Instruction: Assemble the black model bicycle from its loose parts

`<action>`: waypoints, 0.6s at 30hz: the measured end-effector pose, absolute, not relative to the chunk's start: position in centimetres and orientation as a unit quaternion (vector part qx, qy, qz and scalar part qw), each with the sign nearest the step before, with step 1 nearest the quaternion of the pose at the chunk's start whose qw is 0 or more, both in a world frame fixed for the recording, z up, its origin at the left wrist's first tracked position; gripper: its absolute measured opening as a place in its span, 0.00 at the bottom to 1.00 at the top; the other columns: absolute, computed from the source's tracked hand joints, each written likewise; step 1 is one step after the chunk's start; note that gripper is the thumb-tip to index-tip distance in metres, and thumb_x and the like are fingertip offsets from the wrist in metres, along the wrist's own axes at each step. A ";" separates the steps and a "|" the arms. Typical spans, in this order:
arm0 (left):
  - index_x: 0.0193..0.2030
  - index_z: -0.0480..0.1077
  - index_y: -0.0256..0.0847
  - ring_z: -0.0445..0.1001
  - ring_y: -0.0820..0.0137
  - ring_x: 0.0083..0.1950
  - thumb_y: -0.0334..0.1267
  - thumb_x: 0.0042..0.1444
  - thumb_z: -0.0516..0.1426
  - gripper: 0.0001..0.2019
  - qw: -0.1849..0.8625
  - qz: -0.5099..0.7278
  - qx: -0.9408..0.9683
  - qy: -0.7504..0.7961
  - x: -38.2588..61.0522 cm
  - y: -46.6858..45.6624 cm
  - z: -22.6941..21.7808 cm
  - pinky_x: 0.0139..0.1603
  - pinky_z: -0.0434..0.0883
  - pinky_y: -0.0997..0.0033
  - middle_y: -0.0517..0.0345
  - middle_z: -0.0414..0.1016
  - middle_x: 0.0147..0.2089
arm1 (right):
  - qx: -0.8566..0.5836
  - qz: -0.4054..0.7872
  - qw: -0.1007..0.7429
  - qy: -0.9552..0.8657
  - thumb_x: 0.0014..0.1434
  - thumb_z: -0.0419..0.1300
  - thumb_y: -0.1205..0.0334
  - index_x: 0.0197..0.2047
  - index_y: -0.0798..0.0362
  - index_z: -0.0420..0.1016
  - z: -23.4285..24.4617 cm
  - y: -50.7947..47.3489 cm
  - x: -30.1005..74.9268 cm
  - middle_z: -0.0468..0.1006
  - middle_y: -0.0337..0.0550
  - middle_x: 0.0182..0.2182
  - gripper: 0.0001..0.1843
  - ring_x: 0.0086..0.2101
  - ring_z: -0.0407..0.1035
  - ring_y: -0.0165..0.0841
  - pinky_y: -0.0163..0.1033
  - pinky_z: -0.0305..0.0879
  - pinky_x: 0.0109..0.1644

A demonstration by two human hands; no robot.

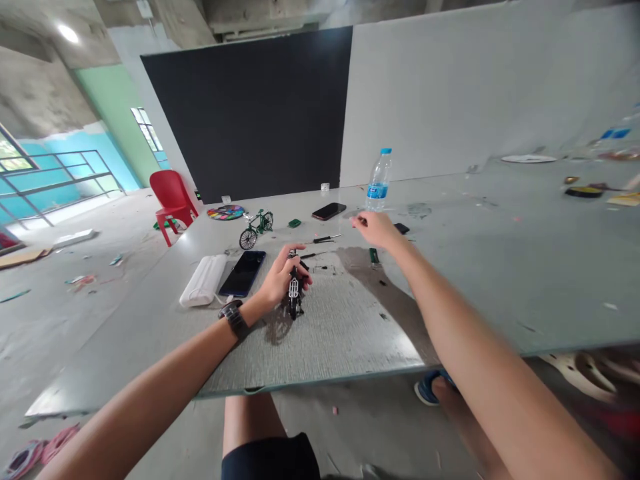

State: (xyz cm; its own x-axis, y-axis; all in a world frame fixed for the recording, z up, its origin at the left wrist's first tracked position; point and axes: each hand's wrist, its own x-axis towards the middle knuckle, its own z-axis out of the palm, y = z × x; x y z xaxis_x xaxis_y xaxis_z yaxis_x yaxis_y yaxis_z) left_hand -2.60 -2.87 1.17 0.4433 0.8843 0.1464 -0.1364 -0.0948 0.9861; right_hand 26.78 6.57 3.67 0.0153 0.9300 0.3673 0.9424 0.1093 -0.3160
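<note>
My left hand is wrapped round a small black model bicycle, which stands near the front of the table with its silver rear rack towards me. My fingers hide its front part. My right hand is raised over the table further back and to the right, its fingers curled together; whatever they hold, if anything, is too small to make out. Between the hands lie a thin screwdriver with a black handle and a small dark green piece. A green model bicycle stands behind my left hand.
Left of my left hand are a dark phone and a white power bank with a cable. Further back are a second phone, a water bottle and a colourful round tray. A red chair stands beyond the table.
</note>
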 end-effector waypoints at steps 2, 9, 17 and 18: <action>0.58 0.62 0.45 0.75 0.67 0.28 0.51 0.64 0.55 0.20 0.595 0.426 0.606 0.312 -2.6 -2.9 1.2 0.28 0.71 0.70 0.59 0.76 0.30 | -0.710 -0.027 0.229 -0.665 0.73 0.48 0.50 0.41 0.58 0.81 4.1 6.2 29.0 0.82 0.60 0.36 0.25 0.38 0.76 0.46 0.44 0.63 0.42; 0.60 0.61 0.44 0.75 0.67 0.27 0.52 0.65 0.55 0.22 0.587 0.425 0.613 0.315 -2.6 -2.7 0.8 0.28 0.71 0.71 0.58 0.77 0.29 | -0.784 -0.055 0.178 -0.593 0.69 0.57 0.52 0.52 0.65 0.77 2.1 6.8 33.7 0.78 0.71 0.50 0.22 0.55 0.71 0.53 0.53 0.65 0.57; 0.59 0.63 0.47 0.73 0.66 0.26 0.58 0.59 0.58 0.26 0.583 0.533 0.556 0.260 -4.0 -2.5 2.4 0.20 0.66 0.73 0.58 0.77 0.29 | -0.759 -0.027 0.155 -0.631 0.69 0.62 0.53 0.58 0.53 0.74 -0.4 8.2 33.8 0.76 0.50 0.56 0.19 0.50 0.74 0.39 0.52 0.74 0.54; 0.59 0.65 0.47 0.72 0.67 0.25 0.60 0.59 0.57 0.27 0.584 0.554 0.530 0.266 -4.5 -2.3 3.0 0.19 0.64 0.73 0.59 0.75 0.27 | -0.756 -0.028 0.161 -0.633 0.69 0.62 0.53 0.58 0.52 0.74 -0.4 8.2 33.6 0.76 0.49 0.56 0.18 0.50 0.74 0.39 0.51 0.75 0.53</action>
